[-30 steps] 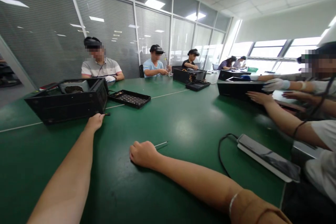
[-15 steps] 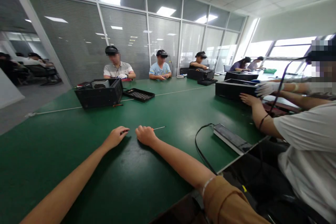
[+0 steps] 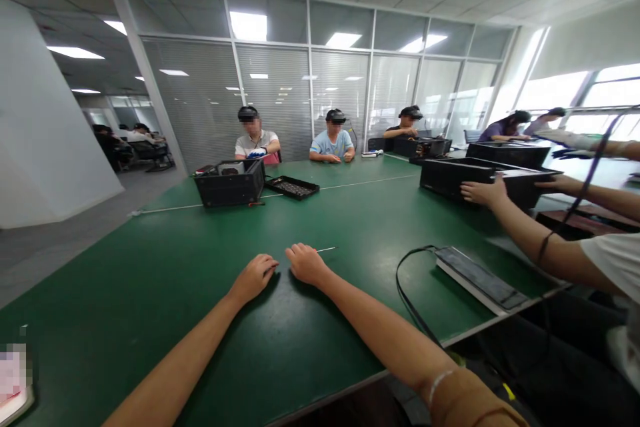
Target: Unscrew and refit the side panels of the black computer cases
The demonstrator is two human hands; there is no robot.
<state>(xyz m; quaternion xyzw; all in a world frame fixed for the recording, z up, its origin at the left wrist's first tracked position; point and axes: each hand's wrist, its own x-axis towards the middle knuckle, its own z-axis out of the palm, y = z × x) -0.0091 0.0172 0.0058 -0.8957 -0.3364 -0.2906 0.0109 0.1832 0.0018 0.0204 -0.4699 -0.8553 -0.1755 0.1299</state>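
My right hand (image 3: 307,264) rests on the green tabletop (image 3: 190,280), its fingers wrapped round the handle of a screwdriver (image 3: 328,249). The thin metal shaft points right; a bit of orange-red handle shows by the palm. Close on its left, my left hand (image 3: 253,277) is low over the table, thumb and fingers pressed together. A small dark thing seems to sit at those fingertips, too small to name. The two hands are a short gap apart.
Far left stands a black computer case (image 3: 230,183) beside a black tray (image 3: 293,187). A co-worker's hands hold another black case (image 3: 447,181) at right. A flat dark-topped device (image 3: 477,277) with a black cable lies right of my forearm. A phone-like object (image 3: 15,380) lies lower left.
My view has swung left, so the scene sits further right. My hands keep much the same grip and place. The co-worker at right now has both bare hands on the black case.
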